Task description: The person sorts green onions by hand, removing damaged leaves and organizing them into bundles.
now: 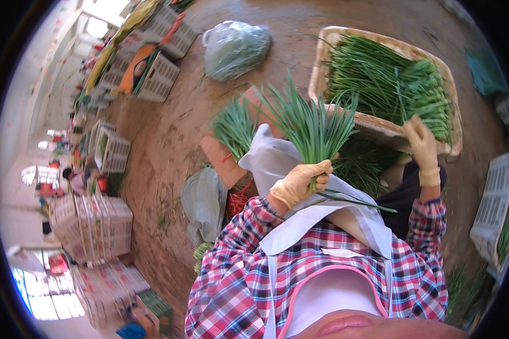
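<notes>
My left hand [302, 183], in a pale yellow glove, is closed round the lower ends of a bunch of green chives [311, 127]. The leaves fan upward over my lap, and a few loose blades lie by my apron. My right hand [423, 144], gloved alike, is raised at the near right edge of a crate [373, 125] full of chives [367, 68]. Its fingers are bent together close to the stems; whatever is between them is too small to make out. Another bunch of chives [234, 127] lies left of my lap on a reddish-brown board [220, 161].
Red ties [240, 199] and a grey plastic bag [202, 203] lie to my left. A filled clear plastic bag [236, 50] sits ahead on the dirt floor. White slatted crates [93, 229] stack at far left; another crate [492, 206] stands at right.
</notes>
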{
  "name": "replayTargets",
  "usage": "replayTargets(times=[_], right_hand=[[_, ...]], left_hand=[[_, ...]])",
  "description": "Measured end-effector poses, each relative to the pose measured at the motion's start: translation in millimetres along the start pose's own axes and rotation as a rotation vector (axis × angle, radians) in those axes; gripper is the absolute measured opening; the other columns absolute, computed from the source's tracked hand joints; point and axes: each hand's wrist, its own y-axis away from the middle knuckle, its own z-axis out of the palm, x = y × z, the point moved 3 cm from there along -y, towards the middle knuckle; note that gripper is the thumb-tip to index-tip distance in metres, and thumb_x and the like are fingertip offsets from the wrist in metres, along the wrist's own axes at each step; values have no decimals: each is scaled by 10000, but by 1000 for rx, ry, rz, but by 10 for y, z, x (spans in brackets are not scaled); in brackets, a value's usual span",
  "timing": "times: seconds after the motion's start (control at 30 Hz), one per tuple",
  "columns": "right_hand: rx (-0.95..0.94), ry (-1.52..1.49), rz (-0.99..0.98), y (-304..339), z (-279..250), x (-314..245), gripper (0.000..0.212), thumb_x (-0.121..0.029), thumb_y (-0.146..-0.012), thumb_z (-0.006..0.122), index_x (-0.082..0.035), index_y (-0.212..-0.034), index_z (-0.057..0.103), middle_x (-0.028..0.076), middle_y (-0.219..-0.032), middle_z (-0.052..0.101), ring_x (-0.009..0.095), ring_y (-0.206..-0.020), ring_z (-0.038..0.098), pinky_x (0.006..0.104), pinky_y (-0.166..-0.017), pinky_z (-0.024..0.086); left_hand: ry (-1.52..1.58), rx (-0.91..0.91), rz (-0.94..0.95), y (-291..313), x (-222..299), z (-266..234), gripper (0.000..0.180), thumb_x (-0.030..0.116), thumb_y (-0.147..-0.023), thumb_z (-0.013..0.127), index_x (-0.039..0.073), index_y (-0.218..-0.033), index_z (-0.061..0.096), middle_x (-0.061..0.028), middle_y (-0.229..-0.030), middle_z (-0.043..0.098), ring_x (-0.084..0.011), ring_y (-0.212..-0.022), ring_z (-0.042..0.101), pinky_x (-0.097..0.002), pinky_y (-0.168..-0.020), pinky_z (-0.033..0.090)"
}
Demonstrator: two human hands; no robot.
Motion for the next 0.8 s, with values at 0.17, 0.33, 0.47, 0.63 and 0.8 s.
replayTargets(times=[0.17, 0.33, 0.47, 0.63, 0.8], right_hand=[[-919, -622, 492, 701, 967, 80, 663, -483, -847, 577, -5, -1285, 439, 108, -1187, 552, 222, -1035, 566, 372, -844, 491], [-663, -1366, 558, 600, 1448, -737, 564, -298, -925, 504, -6, -1370, 316, 98, -1170, 545, 193, -1041, 540, 340, -857, 478], [-565, -871, 570, 202, 1817, -837, 389, -78, -866, 556, -19, -1243, 485, -37, -760, 479, 62, -649, 452, 204, -605, 416], [-816, -630, 100, -139, 2612, -1727, 484, -156, -811, 666, -5, -1233, 484, 49, -974, 581, 92, -876, 531, 231, -750, 447], [-690, -577, -5, -662, 2515, -1047, 511, -173, -883, 603, 10, -1316, 403, 129, -1194, 544, 175, -1098, 525, 263, -907, 431]], left_hand=[[46, -139, -159, -75, -160, 176, 170, 84, -858, 584, 24, -1014, 553, 42, -652, 437, -44, -508, 359, -181, -446, 289], [-14, -286, -262, -174, -342, 243, 157, 146, -801, 678, 40, -888, 604, 19, -640, 495, -68, -540, 455, -207, -484, 359], [-558, 112, 661, -223, 25, 22, 693, 151, -685, 797, 10, -1250, 422, -30, -1044, 565, -125, -953, 534, -269, -809, 466], [-305, 176, 763, 40, 847, -620, 472, 97, -752, 693, 47, -1171, 483, -29, -964, 582, -113, -799, 568, -245, -696, 493], [-335, 830, 713, 229, 1373, -1626, 158, 154, -787, 672, 15, -840, 621, -73, -761, 631, -160, -503, 583, -276, -428, 457]])
